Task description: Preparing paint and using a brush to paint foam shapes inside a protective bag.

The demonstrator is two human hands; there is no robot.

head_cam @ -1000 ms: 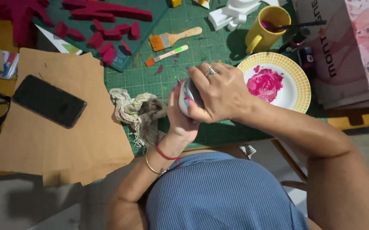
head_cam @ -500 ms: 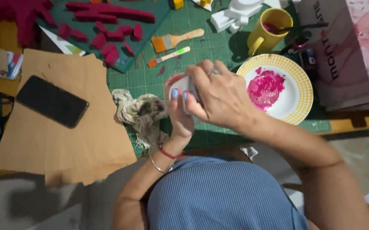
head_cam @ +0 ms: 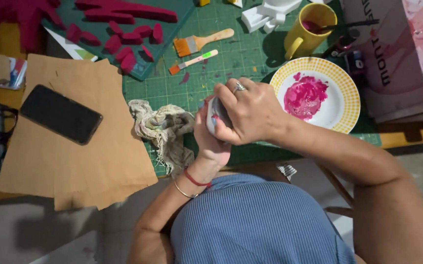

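Right hand [head_cam: 250, 115] is on top w/ its fingers [head_cam: 226, 98] curled tight over a small grey-white object [head_cam: 215, 117], ring on one finger. Left hand [head_cam: 211, 142] comes up from below and cups the same thing, fingers wrapped round its underside, so both are clamped on it. It's held just above the near edge of the green cutting mat [head_cam: 240, 54], over the table, between the crumpled rag [head_cam: 165, 129] and the yellow-rimmed plate [head_cam: 343, 105].

Progress-wise, best guess: the painting is well along. Plate has a good smear of pink paint already mixed, a whole batch of red-pink foam pieces [head_cam: 123, 36] sits done at the far side, and two flat brushes [head_cam: 199, 44] are lying down unused atm. The object itself looks mostly unpainted, only a fleck or two of pink, so that one seems to be what's left.

Hard to make out: what the object actually is, tbh. Hands cover nearly all of it, could be a little jar or a cap, can't tell. Yellow mug [head_cam: 309, 29] has something dark sticking out, prob a brush handle. Black phone [head_cam: 60, 115] lies on the brown cardboard [head_cam: 74, 161]. White shape by the mug is cut off at the frame top.
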